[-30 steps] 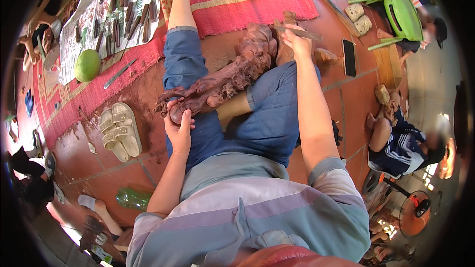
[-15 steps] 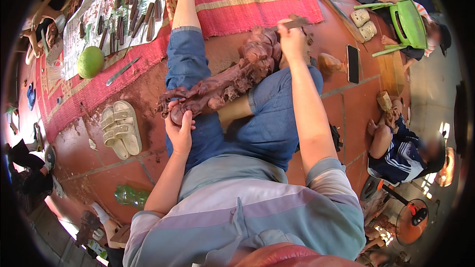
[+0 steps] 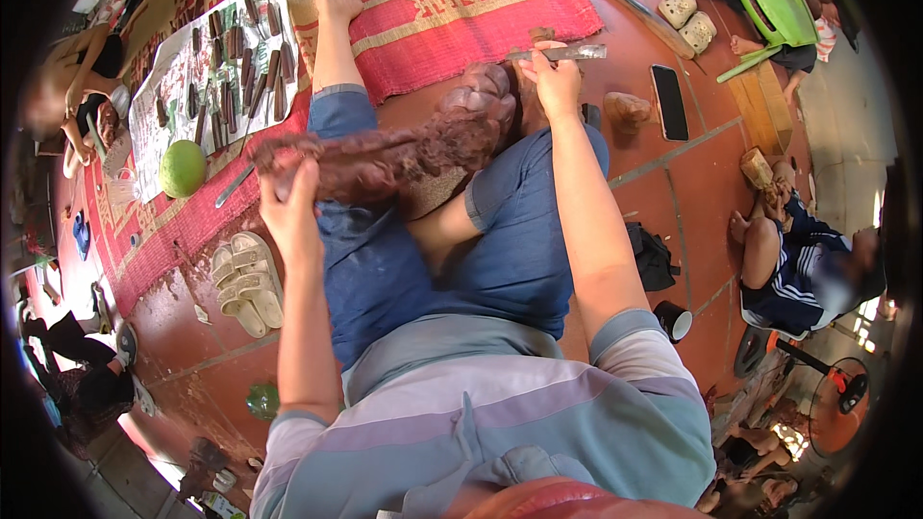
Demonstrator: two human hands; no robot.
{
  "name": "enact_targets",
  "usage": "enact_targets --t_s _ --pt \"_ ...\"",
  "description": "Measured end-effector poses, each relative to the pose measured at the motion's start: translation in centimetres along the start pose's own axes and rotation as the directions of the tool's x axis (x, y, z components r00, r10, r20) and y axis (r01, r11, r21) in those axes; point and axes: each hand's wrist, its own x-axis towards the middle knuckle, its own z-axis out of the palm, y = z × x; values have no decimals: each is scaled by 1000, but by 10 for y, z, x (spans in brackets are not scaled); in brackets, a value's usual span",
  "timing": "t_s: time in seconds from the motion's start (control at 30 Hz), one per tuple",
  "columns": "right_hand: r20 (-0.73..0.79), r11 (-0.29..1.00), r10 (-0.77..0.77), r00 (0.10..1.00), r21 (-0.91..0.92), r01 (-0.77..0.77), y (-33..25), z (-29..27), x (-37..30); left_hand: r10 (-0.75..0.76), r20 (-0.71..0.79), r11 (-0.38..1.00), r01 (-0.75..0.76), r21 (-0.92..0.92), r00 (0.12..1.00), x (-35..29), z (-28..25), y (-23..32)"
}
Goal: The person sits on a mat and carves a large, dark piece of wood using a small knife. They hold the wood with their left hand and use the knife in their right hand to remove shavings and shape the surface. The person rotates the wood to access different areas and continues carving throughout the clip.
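A long reddish-brown wood carving point(image 3: 394, 159) with knobbly relief lies slanting over my lap, its rounded bulky end toward my right knee. My left hand point(image 3: 293, 211) grips the narrow end, thumb up against it, and motion blurs the wood there. Beyond the bulky end, my right hand point(image 3: 556, 82) is closed on a flat metal blade point(image 3: 575, 53), held level with its shiny face showing. What kind of tool it is I cannot make out. The blade looks apart from the carving's main body.
Rows of dark-handled tools point(image 3: 231, 67) lie on a paper sheet, near a green round fruit point(image 3: 183, 169) and a knife point(image 3: 234, 187). Sandals point(image 3: 248, 284) sit left. To the right are a phone point(image 3: 670, 103), a wood lump point(image 3: 627, 111), a green chair point(image 3: 774, 0) and a seated person point(image 3: 803, 250).
My left hand has swung the carving's narrow end up and to the left, changing its grip. The blade in my right hand has turned its shiny face up. The whole view has shifted slightly.
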Motion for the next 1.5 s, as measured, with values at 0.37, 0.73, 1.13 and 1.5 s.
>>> enact_targets --t_s 0.37,0.73,1.13,1.5 --pt "92 1000 17 996 -20 -15 7 0 -3 374 428 668 -559 492 823 39 77 106" --pt "68 996 43 997 72 -48 5 12 -18 232 759 431 -763 481 609 21 80 132" --pt "97 992 98 990 -93 -89 14 39 -102 608 355 577 -702 416 710 4 67 69" --pt "688 830 476 549 -143 -540 -15 3 -202 -286 638 886 -56 460 715 -104 -4 -51"
